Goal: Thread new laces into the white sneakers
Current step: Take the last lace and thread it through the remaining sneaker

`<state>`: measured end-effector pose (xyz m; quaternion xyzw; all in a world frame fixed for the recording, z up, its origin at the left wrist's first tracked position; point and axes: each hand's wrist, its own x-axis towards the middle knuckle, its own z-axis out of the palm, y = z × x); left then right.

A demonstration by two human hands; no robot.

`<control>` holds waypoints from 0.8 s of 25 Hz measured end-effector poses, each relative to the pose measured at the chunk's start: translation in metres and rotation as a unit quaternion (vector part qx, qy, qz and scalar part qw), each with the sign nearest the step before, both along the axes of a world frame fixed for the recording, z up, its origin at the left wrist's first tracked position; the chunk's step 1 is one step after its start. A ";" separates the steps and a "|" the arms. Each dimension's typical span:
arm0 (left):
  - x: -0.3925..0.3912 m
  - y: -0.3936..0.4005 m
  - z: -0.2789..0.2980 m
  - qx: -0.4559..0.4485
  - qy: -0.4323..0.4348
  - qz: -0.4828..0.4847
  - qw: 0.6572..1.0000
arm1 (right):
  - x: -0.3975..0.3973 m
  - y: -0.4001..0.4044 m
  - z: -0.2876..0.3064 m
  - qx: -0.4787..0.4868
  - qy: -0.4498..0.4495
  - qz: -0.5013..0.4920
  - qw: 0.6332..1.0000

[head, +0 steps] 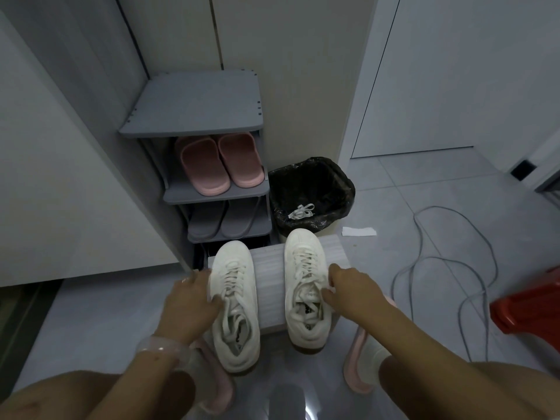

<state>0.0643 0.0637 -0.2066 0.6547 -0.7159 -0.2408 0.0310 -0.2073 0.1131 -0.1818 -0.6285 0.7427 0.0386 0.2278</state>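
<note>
Two white sneakers stand side by side, toes away from me, on a low grey block (269,286). Both are laced with white laces. My left hand (191,301) grips the left sneaker (235,304) from its left side, thumb at the tongue. My right hand (351,291) grips the right sneaker (306,286) from its right side, thumb near the tongue label. A loose white lace (301,211) lies inside the bin.
A grey shoe rack (212,189) with pink slippers (221,163) and grey slippers stands ahead. Beside it is a bin with a black liner (312,195). Grey cable (439,268) loops over the tiled floor at right, near a red stool (530,307) and a white paper scrap (359,231).
</note>
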 end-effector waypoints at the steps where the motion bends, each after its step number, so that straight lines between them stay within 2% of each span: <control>1: 0.008 0.001 -0.006 0.062 -0.022 -0.010 0.998 | 0.001 0.002 -0.004 0.036 0.004 -0.014 0.999; 3: 0.006 0.012 -0.015 0.153 0.001 -0.037 0.987 | 0.007 0.005 -0.014 0.086 -0.022 -0.037 0.995; 4: 0.000 0.017 -0.018 0.168 0.016 -0.042 0.985 | 0.012 0.006 -0.020 0.098 -0.046 -0.046 0.993; 8: -0.017 0.016 -0.018 0.120 0.050 0.012 0.991 | 0.017 0.006 -0.033 0.072 -0.086 -0.037 0.993; 11: -0.025 0.016 -0.018 0.134 0.120 0.022 0.983 | 0.020 0.007 -0.034 0.054 -0.138 -0.024 0.989; 15: -0.034 0.018 -0.018 0.140 0.146 0.024 0.979 | 0.023 0.004 -0.039 0.052 -0.175 -0.047 0.982; 18: -0.033 0.018 -0.016 0.203 0.189 0.046 0.960 | 0.018 0.000 -0.042 0.092 -0.236 -0.098 0.962; 20: -0.033 0.020 -0.014 0.222 0.235 0.072 0.943 | 0.013 -0.001 -0.045 0.105 -0.257 -0.097 0.956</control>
